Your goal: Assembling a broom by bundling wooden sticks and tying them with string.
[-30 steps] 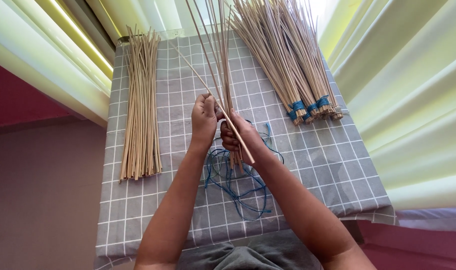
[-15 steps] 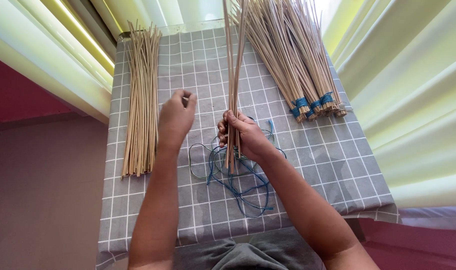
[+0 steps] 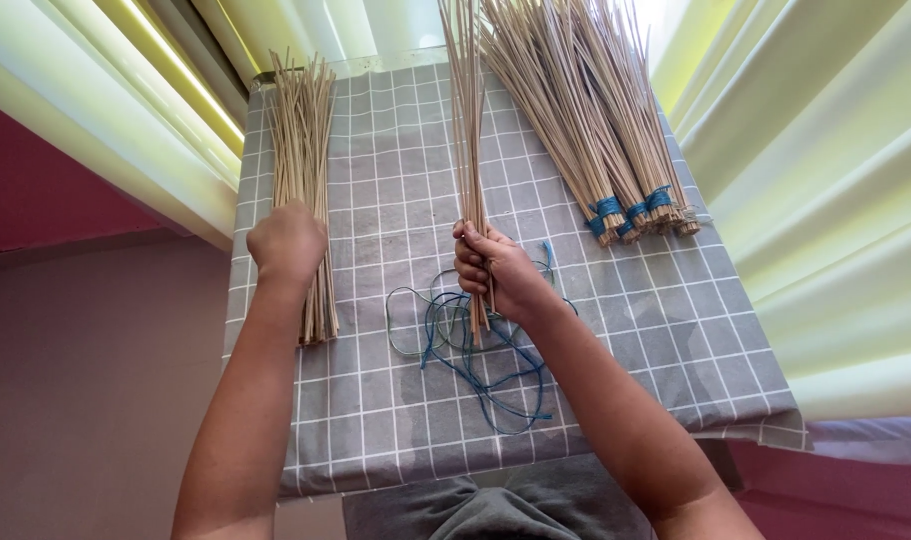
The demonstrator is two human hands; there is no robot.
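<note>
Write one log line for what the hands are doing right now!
left hand: on loose sticks | right hand: gripping stick bunch upright | blue string: under it | tied bundles: far right

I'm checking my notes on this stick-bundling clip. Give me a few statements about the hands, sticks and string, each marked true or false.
1. The right hand grips a thin bunch of sticks. True.
2. The left hand holds the blue string. False: it is over the loose pile at the left, and the string lies on the cloth.
3. The tied bundles at the right have blue bindings. True.
4. The loose pile is bound with string. False: no binding shows on it.
5. The cloth is plain white. False: it is grey with a white grid.
</note>
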